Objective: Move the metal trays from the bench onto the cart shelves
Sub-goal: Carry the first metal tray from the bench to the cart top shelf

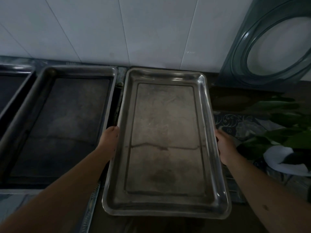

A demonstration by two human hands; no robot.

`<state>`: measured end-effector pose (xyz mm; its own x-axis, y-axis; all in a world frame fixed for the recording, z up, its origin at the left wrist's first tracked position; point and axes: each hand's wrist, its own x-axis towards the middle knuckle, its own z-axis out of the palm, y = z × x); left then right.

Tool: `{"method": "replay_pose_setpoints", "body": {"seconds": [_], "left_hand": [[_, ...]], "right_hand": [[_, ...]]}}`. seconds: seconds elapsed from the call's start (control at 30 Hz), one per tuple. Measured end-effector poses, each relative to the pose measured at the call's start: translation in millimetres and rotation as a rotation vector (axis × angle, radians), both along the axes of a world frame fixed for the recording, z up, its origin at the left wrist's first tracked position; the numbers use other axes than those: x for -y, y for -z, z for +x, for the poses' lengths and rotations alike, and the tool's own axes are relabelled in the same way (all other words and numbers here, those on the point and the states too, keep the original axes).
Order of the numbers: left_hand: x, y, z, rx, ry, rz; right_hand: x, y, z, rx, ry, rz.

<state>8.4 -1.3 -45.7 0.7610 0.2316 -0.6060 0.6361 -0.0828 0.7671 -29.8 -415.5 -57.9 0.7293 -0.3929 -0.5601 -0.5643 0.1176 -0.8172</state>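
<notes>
Hands (109, 137) (224, 145) grip tray (165, 148); 2nd tray (67, 115) left, greens (277, 132) right.

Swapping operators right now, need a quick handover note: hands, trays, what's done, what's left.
Left hand grips the left long edge of the near tray; right hand grips its right long edge. The tray is empty, between both hands, its far end toward the tiled wall.
A second tray lies to its left on the bench, and the corner of a third tray shows at the far left.
Done: near tray in hand. The cart is not in view, so nothing shows as shelved.
Left: carry this tray to the cart, then fetch the other two.
</notes>
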Motion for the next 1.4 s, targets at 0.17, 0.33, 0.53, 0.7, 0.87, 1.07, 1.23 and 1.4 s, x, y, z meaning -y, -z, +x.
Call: {"method": "replay_pose_setpoints", "body": {"seconds": [0.17,0.33,0.53,0.7,0.87,1.07,1.23,1.4], "left_hand": [[-15.1,-26.9,-22.6,0.089,-0.009,-0.05],[-41.7,-55.0,-52.5,0.119,-0.059,0.002],[-90.3,-83.6,-101.1,0.146,-0.202,0.087],[-152.4,-100.6,-149.0,0.173,-0.32,0.143],[-223.2,-116.8,-206.1,0.173,-0.446,0.139],[-322.9,-132.3,-296.0,0.185,-0.582,0.235],[-402.9,-136.8,-389.6,0.202,-0.712,0.271],[-463.1,-140.0,-496.3,0.172,-0.92,0.284]], "right_hand": [[-12.3,-31.8,-13.6,0.018,-0.028,0.034],[-40.3,-60.2,-19.9,0.038,-0.075,-0.022],[-97.0,-80.7,-28.1,0.084,-0.173,-0.062],[-163.5,-94.6,-28.8,0.135,-0.254,-0.044],[-250.0,-109.7,-31.9,0.244,-0.367,-0.083],[-376.1,-120.4,-60.4,0.277,-0.518,-0.102],[-491.5,-122.8,-99.7,0.254,-0.687,-0.06],[-611.2,-125.9,-149.0,0.246,-0.903,-0.038]]}}
